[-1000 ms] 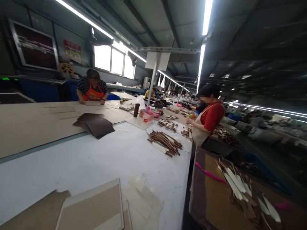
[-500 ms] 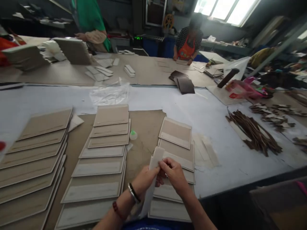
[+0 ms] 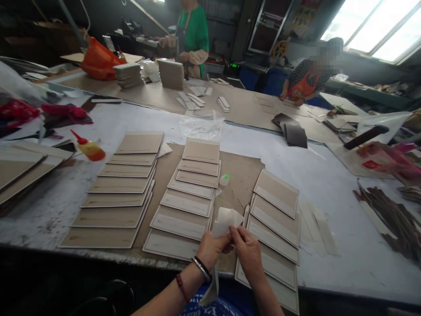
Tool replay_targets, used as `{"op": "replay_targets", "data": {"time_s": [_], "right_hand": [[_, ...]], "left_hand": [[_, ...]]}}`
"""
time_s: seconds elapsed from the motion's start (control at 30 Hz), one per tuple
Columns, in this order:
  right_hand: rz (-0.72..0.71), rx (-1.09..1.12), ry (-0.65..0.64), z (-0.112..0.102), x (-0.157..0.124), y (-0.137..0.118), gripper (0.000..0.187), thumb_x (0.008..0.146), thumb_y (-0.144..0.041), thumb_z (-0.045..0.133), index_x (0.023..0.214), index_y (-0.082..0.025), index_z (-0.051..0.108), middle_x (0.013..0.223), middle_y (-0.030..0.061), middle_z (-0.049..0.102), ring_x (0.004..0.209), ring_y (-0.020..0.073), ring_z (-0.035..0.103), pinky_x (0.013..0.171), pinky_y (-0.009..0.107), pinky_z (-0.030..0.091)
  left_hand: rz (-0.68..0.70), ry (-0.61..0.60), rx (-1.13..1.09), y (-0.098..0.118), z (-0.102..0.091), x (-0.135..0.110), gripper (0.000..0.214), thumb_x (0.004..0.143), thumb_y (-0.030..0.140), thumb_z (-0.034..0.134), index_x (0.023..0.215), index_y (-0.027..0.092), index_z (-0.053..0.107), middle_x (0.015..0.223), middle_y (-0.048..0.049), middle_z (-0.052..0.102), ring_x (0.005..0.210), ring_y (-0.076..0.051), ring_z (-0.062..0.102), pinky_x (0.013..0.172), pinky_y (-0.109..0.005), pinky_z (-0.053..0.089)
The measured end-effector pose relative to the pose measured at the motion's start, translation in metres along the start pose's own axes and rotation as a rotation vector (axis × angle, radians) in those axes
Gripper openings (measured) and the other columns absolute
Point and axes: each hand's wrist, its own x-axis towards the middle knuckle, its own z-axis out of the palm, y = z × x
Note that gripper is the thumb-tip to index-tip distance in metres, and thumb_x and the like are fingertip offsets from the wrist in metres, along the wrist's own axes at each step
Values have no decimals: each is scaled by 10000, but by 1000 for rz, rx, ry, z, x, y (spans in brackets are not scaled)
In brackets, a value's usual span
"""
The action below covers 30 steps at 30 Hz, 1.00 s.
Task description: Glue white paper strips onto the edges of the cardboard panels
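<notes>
My left hand [image 3: 212, 246] is closed around a bundle of pale strips [image 3: 225, 220], whose lower ends hang down in front of my lap. With thumb and fingers pinched together, my right hand [image 3: 245, 248] grips the bundle's right edge, where a strip fans out. Both hands are over the brown sheet near the table's front edge. Right beside them lies an overlapping row of beige panels [image 3: 275, 228] with pale bands. Another such row, the middle panels [image 3: 184, 210], lies to the left of my hands. Part of the bundle is hidden by my fingers.
Farther left are more overlapping panels [image 3: 108, 215] and a glue bottle [image 3: 90, 147] with a red tip. A small green-tipped bottle [image 3: 224, 179] stands between rows. Dark brown strips [image 3: 384, 219] lie at right. Across the table are a person in green [image 3: 194, 33] and one in an orange apron [image 3: 302, 85].
My view has swung left, so the scene sits farther right and the glue bottle shows. The bundle, upright and narrow before, now has its top fanned and tilted right between my hands.
</notes>
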Motion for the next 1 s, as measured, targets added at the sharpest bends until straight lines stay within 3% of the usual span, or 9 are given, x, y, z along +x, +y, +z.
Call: {"op": "replay_targets", "data": {"time_s": [0.2, 0.33, 0.5, 0.63, 0.73, 0.87, 1.0], "right_hand": [[-149, -278, -4, 5, 2, 11, 373, 823, -484, 447, 612, -201, 566, 611, 8, 555, 598, 155, 506, 607, 249, 367], [-163, -321, -66, 4, 11, 13, 392, 828, -499, 428, 606, -209, 570, 593, 8, 563, 576, 160, 513, 582, 253, 352], [-146, -216, -190, 7, 20, 13, 401, 828, -495, 440, 578, -209, 568, 586, 1, 562, 591, 158, 525, 599, 248, 365], [-185, -128, -235, 14, 27, 13, 379, 832, -467, 446, 585, -204, 564, 603, 5, 554, 601, 157, 523, 606, 256, 380], [-135, -9, -298, 24, 33, 9, 311, 803, -458, 501, 639, -202, 561, 587, 7, 574, 590, 164, 543, 606, 268, 407], [8, 208, -387, 42, 38, 0, 306, 755, -475, 562, 623, -204, 507, 503, -16, 562, 488, 151, 535, 538, 265, 420], [80, 316, -370, 67, 43, -9, 325, 741, -484, 574, 609, -201, 484, 483, -33, 530, 457, 138, 517, 494, 258, 428]], "left_hand": [[13, 11, -79, -12, -14, -3, 534, 487, 509, 764, 790, 75, 692, 691, -98, 682, 593, -156, 603, 602, -265, 468], [78, 132, -98, -14, -16, -1, 512, 436, 491, 790, 690, 60, 679, 618, -97, 666, 544, -152, 586, 563, -263, 460], [163, 327, -157, -13, -9, 2, 443, 450, 424, 805, 663, 57, 675, 584, -87, 658, 531, -143, 578, 534, -244, 445], [199, 407, -238, -14, -7, 5, 417, 463, 357, 811, 736, 68, 685, 656, -84, 680, 587, -159, 601, 574, -255, 460], [212, 460, -283, -10, -9, 6, 400, 455, 337, 814, 726, 73, 684, 623, -62, 666, 568, -145, 581, 547, -241, 441], [184, 509, -316, 0, -19, 7, 382, 441, 325, 819, 697, 76, 683, 579, -35, 642, 524, -121, 546, 519, -228, 416], [166, 469, -293, 11, -41, 15, 395, 451, 331, 815, 720, 71, 685, 586, -49, 649, 519, -128, 549, 523, -240, 423]]}}
